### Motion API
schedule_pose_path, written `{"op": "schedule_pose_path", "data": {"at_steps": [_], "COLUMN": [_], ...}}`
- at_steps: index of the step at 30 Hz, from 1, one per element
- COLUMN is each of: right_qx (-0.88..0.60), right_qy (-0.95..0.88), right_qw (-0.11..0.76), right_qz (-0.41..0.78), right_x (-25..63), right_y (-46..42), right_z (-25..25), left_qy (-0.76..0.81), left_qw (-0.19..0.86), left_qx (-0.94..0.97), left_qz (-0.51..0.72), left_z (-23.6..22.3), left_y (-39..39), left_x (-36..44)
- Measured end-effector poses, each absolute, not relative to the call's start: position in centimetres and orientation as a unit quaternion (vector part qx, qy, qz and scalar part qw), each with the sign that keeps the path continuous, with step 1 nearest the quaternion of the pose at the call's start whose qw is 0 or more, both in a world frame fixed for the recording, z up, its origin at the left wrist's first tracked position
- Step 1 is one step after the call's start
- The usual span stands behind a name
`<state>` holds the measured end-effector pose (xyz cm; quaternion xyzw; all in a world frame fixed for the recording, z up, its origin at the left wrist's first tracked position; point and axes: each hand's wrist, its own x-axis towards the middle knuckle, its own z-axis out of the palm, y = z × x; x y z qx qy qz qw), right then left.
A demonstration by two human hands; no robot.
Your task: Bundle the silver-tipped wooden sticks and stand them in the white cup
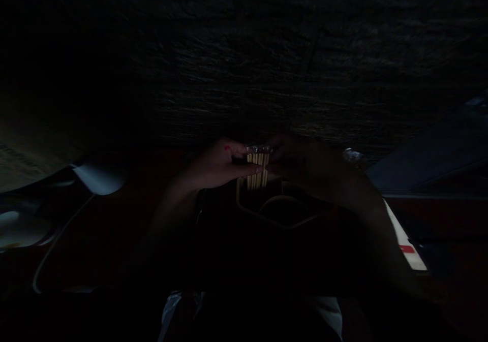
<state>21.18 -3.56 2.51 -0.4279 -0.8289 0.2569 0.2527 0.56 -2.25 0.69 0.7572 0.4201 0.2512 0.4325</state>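
Observation:
The picture is very dark. A bundle of narrow, pale tan sticks or strips [257,178] stands upright between my two hands, with shiny, glassy-looking bits along its top. My left hand [217,165] grips its left side, thumb laid across the front; a small red mark shows on that hand. From the other side my right hand [299,161] grips the bundle, its thumb tip close to the left one. Just below is a dark container [284,226] with a thin angular rim and a curved edge inside. The bundle's lower end fades into shadow at this container; whether it touches cannot be made out.
A rough, dark wall-like surface [244,67] fills the back. To the left are a white object [99,178] and a pale cord [57,240]. At right lie a white flat item with a red patch [406,238], a crumpled shiny piece [353,154] and a bluish panel [430,154].

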Motion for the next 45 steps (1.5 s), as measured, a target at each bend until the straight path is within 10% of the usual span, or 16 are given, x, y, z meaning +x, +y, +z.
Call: {"op": "schedule_pose_path", "data": {"at_steps": [45], "right_qx": [-0.400], "right_qy": [-0.822], "right_qw": [0.275], "right_qz": [0.298], "right_x": [21.0], "right_y": [-3.1], "right_z": [1.6], "left_qy": [0.456], "left_qw": [0.426], "left_qx": [0.722], "left_qz": [0.300], "left_z": [1.6], "left_y": [-2.7], "left_x": [0.3]}}
